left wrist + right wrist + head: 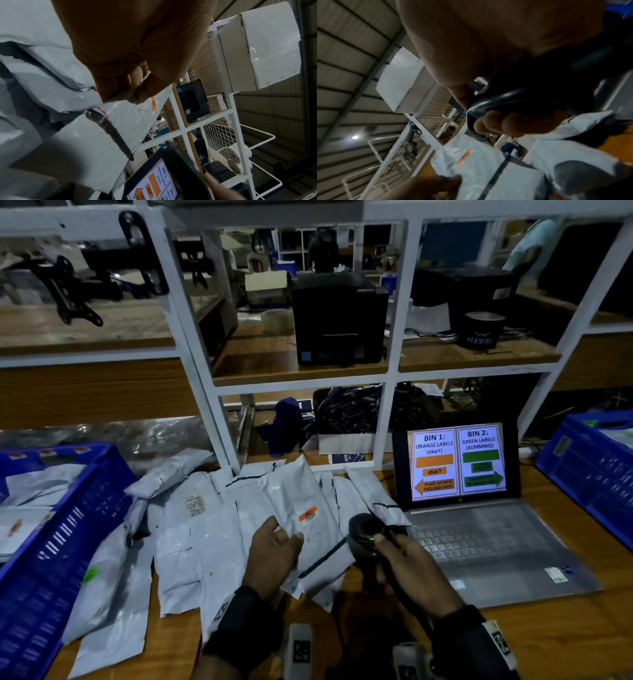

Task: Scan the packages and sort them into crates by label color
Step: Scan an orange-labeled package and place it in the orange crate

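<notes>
Grey package [301, 518] pinched in left hand [274, 556], seemingly beside scanner [368, 534].

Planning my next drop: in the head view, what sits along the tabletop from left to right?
Left blue crate → loose grey packages → left hand holding orange-labelled package → right hand gripping scanner → laptop → right blue crate.

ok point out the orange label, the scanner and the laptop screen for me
orange label [307, 514]: head view, middle of the sticker on the held package.
scanner [367, 530]: head view, top of its black head.
laptop screen [457, 463]: head view, centre divider between the two bin panels.
</notes>
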Available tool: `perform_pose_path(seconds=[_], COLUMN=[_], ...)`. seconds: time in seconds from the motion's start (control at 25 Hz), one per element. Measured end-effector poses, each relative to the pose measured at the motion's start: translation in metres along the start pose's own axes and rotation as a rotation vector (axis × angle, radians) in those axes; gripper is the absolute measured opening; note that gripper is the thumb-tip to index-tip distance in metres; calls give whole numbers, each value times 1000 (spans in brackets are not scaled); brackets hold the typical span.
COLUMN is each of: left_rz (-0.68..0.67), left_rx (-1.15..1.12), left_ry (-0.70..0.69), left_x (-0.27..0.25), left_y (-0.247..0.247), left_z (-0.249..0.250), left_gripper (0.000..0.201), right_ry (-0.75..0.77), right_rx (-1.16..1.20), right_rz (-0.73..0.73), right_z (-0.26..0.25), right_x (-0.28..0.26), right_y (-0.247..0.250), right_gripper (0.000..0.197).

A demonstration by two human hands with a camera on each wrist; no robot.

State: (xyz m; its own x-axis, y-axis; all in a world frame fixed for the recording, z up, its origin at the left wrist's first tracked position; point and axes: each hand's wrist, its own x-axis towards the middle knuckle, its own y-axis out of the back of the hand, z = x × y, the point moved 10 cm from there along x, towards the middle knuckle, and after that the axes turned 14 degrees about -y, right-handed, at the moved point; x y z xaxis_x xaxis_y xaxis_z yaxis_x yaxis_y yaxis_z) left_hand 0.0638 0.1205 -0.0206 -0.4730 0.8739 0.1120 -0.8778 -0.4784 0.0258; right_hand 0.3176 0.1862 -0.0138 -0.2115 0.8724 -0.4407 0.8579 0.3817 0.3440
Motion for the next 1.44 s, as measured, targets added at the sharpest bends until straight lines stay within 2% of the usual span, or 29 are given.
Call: perform_pose_path(seconds=[0.12,0.28,0.56,0.8,0.92,1.08,1.12,1.24,1.44], left_rz=[-20,-40,-52,-30,-7,69,94,153,205], left_rx=[-33,-14,-21,-41,-70,-62,-57,-52,-77], left_ry=[16,-28,-43,-14,-8,-4,-4,-6,1], left_x=[0,3,-3,-2,-3,-7,-8,-13,-32], left_y=[-5,-7,-4,-2,-1,5,8,11,9], left_z=[-1,1,4,2,4,-3,-6,-8,2], left_gripper=[25,23,31,31,30,25,23,18,27], right_ry=[34,15,-17,-11,0,-54,-80,-154,-181], right_rx=[13,131,163,140,53,-111,-179,-287,-357], right_rz=[-42,-110,-158,-134,-39,60,72,29,-92], right_z=[-18,-20,-23,-18,-7,35,53,98,115], right_x=[-10,-13,-16,-7,2,27,38,63,72], right_y=[-23,-44,-55,-50,-30,1,4,2,-2], right_gripper=[48,37,29,34,41,25,28,33,33])
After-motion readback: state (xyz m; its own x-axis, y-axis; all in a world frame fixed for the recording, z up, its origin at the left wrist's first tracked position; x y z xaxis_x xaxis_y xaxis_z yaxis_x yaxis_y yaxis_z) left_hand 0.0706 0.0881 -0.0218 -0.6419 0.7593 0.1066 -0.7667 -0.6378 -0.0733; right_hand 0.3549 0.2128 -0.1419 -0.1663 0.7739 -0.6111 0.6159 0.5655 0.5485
